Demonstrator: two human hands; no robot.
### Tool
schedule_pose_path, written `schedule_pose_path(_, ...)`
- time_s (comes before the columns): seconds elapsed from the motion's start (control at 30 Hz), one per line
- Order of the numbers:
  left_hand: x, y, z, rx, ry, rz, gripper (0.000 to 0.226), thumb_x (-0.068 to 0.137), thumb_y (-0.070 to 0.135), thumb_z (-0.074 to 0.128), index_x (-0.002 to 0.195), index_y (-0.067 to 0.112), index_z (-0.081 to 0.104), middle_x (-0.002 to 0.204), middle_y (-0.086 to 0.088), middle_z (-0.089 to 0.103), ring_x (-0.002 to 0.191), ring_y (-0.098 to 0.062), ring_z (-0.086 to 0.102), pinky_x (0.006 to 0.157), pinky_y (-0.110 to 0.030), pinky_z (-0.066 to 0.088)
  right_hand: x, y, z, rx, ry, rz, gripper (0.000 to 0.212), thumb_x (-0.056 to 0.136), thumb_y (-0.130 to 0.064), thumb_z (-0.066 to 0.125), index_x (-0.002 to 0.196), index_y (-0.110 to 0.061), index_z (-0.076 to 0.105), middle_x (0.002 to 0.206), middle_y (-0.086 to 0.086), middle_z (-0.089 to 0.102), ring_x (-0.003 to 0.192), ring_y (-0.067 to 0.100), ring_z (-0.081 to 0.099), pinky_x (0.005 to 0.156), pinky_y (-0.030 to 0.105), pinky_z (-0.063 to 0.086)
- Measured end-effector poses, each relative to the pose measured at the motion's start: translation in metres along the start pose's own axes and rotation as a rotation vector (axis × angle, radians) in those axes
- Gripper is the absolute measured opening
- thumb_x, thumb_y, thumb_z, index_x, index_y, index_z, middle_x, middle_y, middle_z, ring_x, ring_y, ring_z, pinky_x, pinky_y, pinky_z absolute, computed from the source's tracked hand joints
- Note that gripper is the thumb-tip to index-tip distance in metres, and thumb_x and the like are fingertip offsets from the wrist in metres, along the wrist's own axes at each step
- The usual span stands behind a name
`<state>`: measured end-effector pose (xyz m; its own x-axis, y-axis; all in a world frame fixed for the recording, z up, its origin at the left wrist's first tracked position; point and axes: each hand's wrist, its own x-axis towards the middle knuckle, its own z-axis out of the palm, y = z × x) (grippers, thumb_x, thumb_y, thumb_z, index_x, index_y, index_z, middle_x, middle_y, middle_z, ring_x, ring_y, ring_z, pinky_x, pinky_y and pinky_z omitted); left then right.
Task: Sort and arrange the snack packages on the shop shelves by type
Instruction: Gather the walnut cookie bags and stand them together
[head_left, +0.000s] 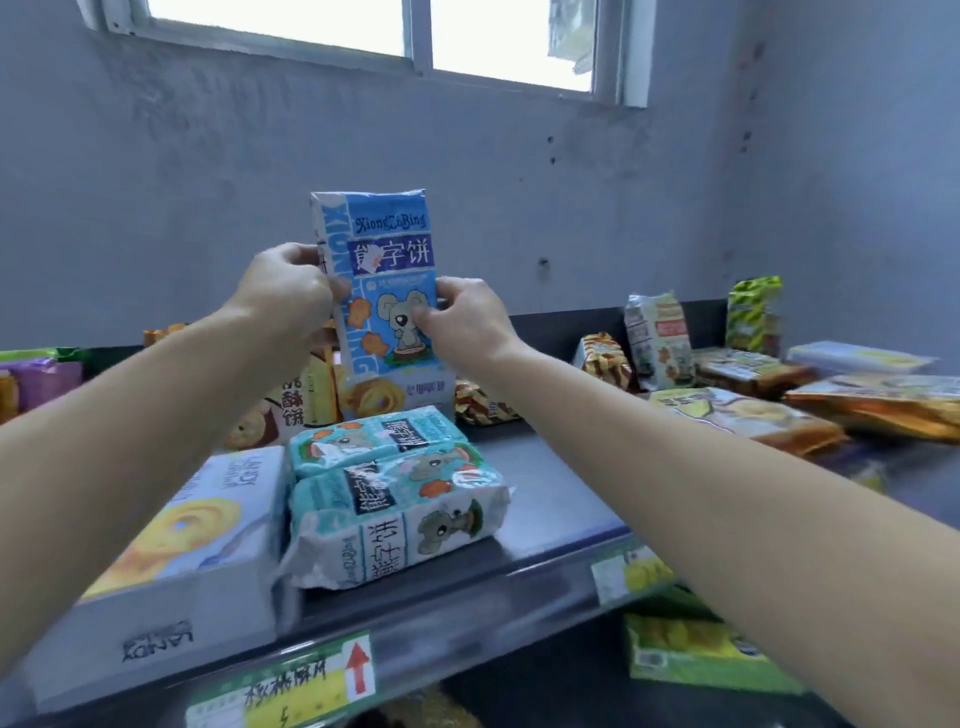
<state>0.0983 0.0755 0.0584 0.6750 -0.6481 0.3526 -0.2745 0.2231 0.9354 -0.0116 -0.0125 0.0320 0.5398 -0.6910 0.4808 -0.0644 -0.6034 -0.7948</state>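
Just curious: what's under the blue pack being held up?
A box picturing yellow ring cookies, directly below the blue pack. The pack hides its top, so contact is unclear.

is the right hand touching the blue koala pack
Touching. The head view shows the right hand pinching the blue koala pack, thumb on its front; the left hand grips the other edge.

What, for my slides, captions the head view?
Left hand and right hand hold a blue biscuit pack upright over a shelf holding teal packs.
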Motion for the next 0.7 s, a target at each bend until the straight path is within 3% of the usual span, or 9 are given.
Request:
schedule_pose_path(0.17,-0.019,0.017,0.064,-0.048,-0.065,0.030,0.025,0.093,-0.005,0.047,0.082,0.017,0.054,0.087,-0.005,0.065,0.077,-0.021,0.064,0.059,-0.036,0.051,-0.016,0.018,-0.066,-0.010,0.058,-0.005,0.017,0.092,-0.011,0.052,0.104,-0.008,0.064,0.107,0.010,0.068,0.098,0.027,0.065,0.085,0.045,0.055)
schedule_pose_path(0.3,-0.040,0.026,0.139,-0.085,-0.143,0.023,0.024,0.093,-0.003,0.047,0.084,0.017,0.056,0.091,-0.005,0.067,0.082,-0.021,0.066,0.064,-0.038,0.053,-0.036,0.042,-0.140,-0.036,0.121,0.018,0.014,0.092,-0.011,0.053,0.101,-0.011,0.063,0.105,0.008,0.068,0.096,0.026,0.065,0.083,0.044,0.056)
schedule_pose_path(0.43,-0.067,0.032,0.219,-0.135,-0.217,0.032,0.021,0.092,-0.002,0.050,0.085,0.017,0.056,0.091,-0.002,0.069,0.082,-0.018,0.068,0.058,-0.032,0.053,-0.061,0.068,-0.218,-0.037,0.188,0.055,0.010,0.090,-0.010,0.054,0.091,-0.017,0.060,0.099,0.005,0.068,0.095,0.023,0.065,0.083,0.044,0.056)
schedule_pose_path(0.53,-0.085,0.037,0.270,-0.182,-0.266,0.023,0.020,0.092,-0.001,0.051,0.087,0.018,0.056,0.095,-0.004,0.069,0.080,-0.018,0.069,0.057,-0.032,0.057,-0.076,0.086,-0.270,-0.035,0.225,0.076,0.013,0.090,-0.009,0.055,0.095,-0.017,0.063,0.099,0.004,0.068,0.095,0.023,0.065,0.084,0.044,0.056)
schedule_pose_path(0.63,-0.100,0.042,0.310,-0.220,-0.308,0.004,0.019,0.093,0.000,0.052,0.088,0.018,0.057,0.102,-0.009,0.068,0.086,-0.022,0.069,0.070,-0.037,0.058,-0.086,0.098,-0.312,-0.053,0.250,0.098,0.019,0.090,-0.008,0.056,0.104,-0.013,0.067,0.105,0.006,0.069,0.098,0.024,0.065,0.087,0.044,0.054)
schedule_pose_path(0.7,-0.107,0.045,0.329,-0.246,-0.338,-0.009,0.019,0.092,0.000,0.052,0.090,0.017,0.057,0.102,-0.010,0.068,0.088,-0.023,0.069,0.071,-0.037,0.058,-0.091,0.105,-0.335,-0.051,0.249,0.114,0.019,0.091,-0.008,0.057,0.105,-0.012,0.068,0.105,0.005,0.069,0.100,0.024,0.064,0.089,0.042,0.054)
